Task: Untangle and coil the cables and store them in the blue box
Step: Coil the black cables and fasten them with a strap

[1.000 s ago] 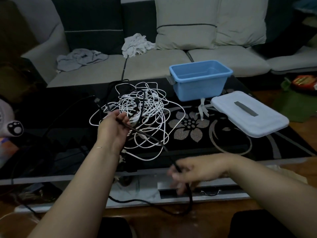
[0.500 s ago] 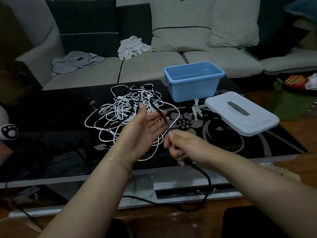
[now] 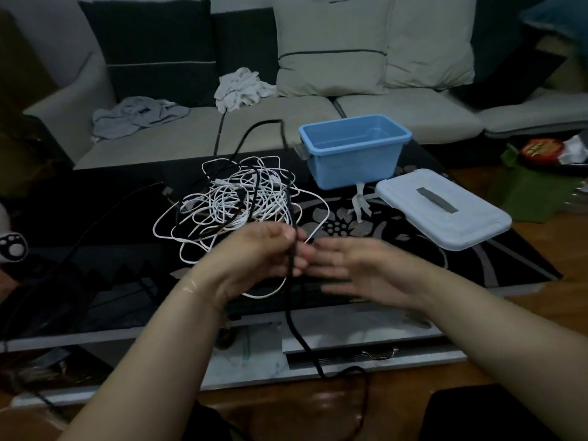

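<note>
- Gathering the black cable (image 3: 291, 275) is the step I judge to be in hand: it hangs down from my left hand (image 3: 264, 253), runs over the near edge of the surface (image 3: 95, 198) and loops toward the floor.
- Half a second ago my right hand (image 3: 359, 268) pinched that cable; now its fingers lie straight and blurred just right of it, holding nothing, while the left hand's grip is curled round the cord. I read that as a hand-over, one turn of a coil begun.
- The cable's far end arcs up out of the white tangle (image 3: 235, 202), so it is not yet free.
- The black cord looks thick and rubbery, the white ones thin, limp and knotted.
- The blue box (image 3: 353, 154), smooth plastic, stands empty at far right, its pale lid (image 3: 442, 208) lying beside it.
</note>
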Motion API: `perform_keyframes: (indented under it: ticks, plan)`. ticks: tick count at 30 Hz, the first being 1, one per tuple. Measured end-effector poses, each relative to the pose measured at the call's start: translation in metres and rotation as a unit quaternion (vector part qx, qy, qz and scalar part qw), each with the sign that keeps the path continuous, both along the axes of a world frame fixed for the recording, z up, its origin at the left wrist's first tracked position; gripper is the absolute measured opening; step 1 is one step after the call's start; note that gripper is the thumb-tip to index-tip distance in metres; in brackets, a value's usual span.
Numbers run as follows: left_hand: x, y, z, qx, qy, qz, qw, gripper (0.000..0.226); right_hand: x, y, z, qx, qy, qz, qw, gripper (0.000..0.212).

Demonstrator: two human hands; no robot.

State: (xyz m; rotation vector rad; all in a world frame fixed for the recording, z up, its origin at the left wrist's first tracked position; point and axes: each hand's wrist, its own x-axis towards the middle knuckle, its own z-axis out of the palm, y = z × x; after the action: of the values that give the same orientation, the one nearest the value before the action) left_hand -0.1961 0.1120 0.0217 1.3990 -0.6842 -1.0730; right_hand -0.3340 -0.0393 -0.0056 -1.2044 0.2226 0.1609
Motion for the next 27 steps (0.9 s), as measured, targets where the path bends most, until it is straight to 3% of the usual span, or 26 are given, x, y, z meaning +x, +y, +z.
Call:
perform_keyframes:
  ticks: [2, 5, 7, 9, 12, 14, 16, 18, 19, 21, 23, 24, 27]
  plan:
    - [-0.014, -0.005, -0.011, 0.073, -0.14, -0.096, 0.983, 0.014, 0.006, -0.004, 0.005, 0.131, -0.044, -0.09, 0.986, 0.078]
    - [-0.029, -0.013, -0.024, 0.143, -0.33, -0.193, 0.913, 0.01, 0.01, -0.005, 0.009, 0.134, -0.073, -0.209, 0.966, 0.044]
    - [-0.033, -0.018, -0.029, 0.167, -0.405, -0.182, 0.88, 0.01, 0.009, -0.004, 0.008, 0.019, -0.081, -0.244, 0.966, 0.032]
    - [-0.026, -0.021, -0.032, 0.169, -0.445, -0.071, 0.877, 0.014, 0.008, -0.002, 0.005, -0.16, -0.102, -0.213, 0.959, 0.032]
    - [-0.008, -0.019, -0.031, 0.069, -0.496, 0.191, 0.844, 0.061, 0.001, 0.008, 0.005, -0.358, -0.13, -0.115, 0.917, 0.04]
    - [0.004, -0.014, -0.027, -0.004, -0.55, 0.243, 0.799, 0.089, -0.007, 0.017, 0.005, -0.421, -0.13, -0.036, 0.897, 0.049]
    - [0.012, -0.011, -0.022, -0.004, -0.627, 0.23, 0.744, 0.082, -0.014, 0.026, 0.007, -0.488, -0.107, 0.037, 0.865, 0.059]
    - [0.018, -0.01, -0.022, -0.007, -0.668, 0.223, 0.71, 0.046, -0.018, 0.033, 0.007, -0.547, -0.065, 0.095, 0.829, 0.067]
    - [0.02, -0.01, -0.022, -0.015, -0.656, 0.228, 0.719, 0.031, -0.019, 0.035, 0.006, -0.577, -0.045, 0.119, 0.807, 0.07]
    - [0.025, -0.008, -0.02, -0.035, -0.54, 0.251, 0.803, 0.017, -0.019, 0.036, 0.002, -0.63, -0.02, 0.165, 0.758, 0.071]
    - [0.027, -0.004, -0.009, -0.054, -0.323, 0.25, 0.911, 0.024, -0.02, 0.036, -0.005, -0.657, -0.006, 0.202, 0.726, 0.066]
    - [0.028, -0.002, -0.004, -0.067, -0.215, 0.235, 0.946, 0.033, -0.021, 0.036, -0.007, -0.664, 0.002, 0.217, 0.716, 0.064]
    - [0.025, -0.001, 0.002, -0.055, -0.061, 0.155, 0.985, 0.06, -0.021, 0.039, -0.012, -0.699, 0.02, 0.258, 0.666, 0.061]
